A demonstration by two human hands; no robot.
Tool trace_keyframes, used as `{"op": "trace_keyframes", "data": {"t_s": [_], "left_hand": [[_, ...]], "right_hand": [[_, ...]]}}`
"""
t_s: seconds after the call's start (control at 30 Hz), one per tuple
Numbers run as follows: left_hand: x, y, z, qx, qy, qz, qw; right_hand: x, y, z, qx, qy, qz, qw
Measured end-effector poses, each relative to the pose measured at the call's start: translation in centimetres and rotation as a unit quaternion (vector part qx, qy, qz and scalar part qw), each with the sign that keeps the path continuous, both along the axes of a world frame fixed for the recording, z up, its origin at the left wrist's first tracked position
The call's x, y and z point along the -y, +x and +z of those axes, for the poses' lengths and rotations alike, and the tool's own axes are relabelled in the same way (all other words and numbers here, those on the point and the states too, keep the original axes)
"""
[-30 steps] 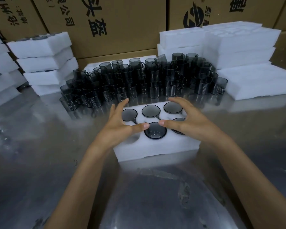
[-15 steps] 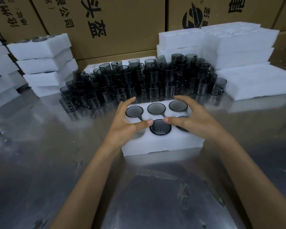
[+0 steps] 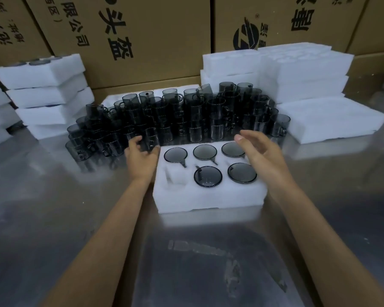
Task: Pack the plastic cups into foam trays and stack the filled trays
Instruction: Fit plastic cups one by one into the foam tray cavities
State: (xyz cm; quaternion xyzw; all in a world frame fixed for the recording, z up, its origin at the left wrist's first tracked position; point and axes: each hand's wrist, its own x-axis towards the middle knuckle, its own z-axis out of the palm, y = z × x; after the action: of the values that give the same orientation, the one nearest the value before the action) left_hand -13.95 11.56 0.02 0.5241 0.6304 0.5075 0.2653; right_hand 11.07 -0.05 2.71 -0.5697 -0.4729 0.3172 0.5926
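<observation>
A white foam tray (image 3: 208, 200) lies on the metal table in front of me. Smoky grey plastic cups (image 3: 208, 176) sit in all three back slots and in two front ones; the front-left slot (image 3: 175, 180) holds none. Behind the tray stands a dense pile of loose cups (image 3: 186, 116). My left hand (image 3: 142, 158) is at the tray's back-left corner, its fingers curled round one cup (image 3: 151, 138) at the pile's front edge. My right hand (image 3: 259, 151) hovers over the tray's back-right part with relaxed fingers and holds nothing.
Filled foam trays (image 3: 44, 94) are stacked at the left. Stacked foam trays (image 3: 302, 72) stand at the back right, with flat foam sheets (image 3: 328, 120) in front of them. Cardboard boxes (image 3: 142, 41) wall off the back. The shiny table (image 3: 53, 196) stretches toward me.
Both hands have let go of the tray. The left hand moved left and back to the pile and took hold of a cup; the right hand lifted and opened.
</observation>
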Motion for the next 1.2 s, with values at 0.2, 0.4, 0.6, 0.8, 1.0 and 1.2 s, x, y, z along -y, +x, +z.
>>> {"op": "trace_keyframes", "data": {"t_s": [0.2,0.4,0.6,0.8,1.0,1.2], "left_hand": [[-3.2,0.0,-0.6,0.020,-0.010,0.071,0.997],[-3.1,-0.7,-1.1,0.117,0.021,0.078,0.990],[-1.1,-1.7,-0.4,0.322,0.054,0.044,0.944],[2.1,-3.2,0.1,0.455,0.039,-0.049,0.888],[5.0,-4.2,3.3,0.474,0.061,-0.099,0.873],[9.6,-2.1,5.7,0.279,0.077,-0.140,0.947]], "right_hand": [[-0.2,0.3,-0.5,-0.028,-0.011,0.026,0.999],[-0.7,0.8,-0.7,-0.074,-0.017,0.027,0.997],[-0.5,1.0,-0.7,-0.073,-0.027,0.042,0.996],[0.0,0.7,-0.3,-0.009,-0.027,0.043,0.999],[0.7,-0.2,0.4,0.190,0.064,-0.094,0.975],[3.3,-5.1,1.8,0.292,0.150,-0.065,0.942]]}}
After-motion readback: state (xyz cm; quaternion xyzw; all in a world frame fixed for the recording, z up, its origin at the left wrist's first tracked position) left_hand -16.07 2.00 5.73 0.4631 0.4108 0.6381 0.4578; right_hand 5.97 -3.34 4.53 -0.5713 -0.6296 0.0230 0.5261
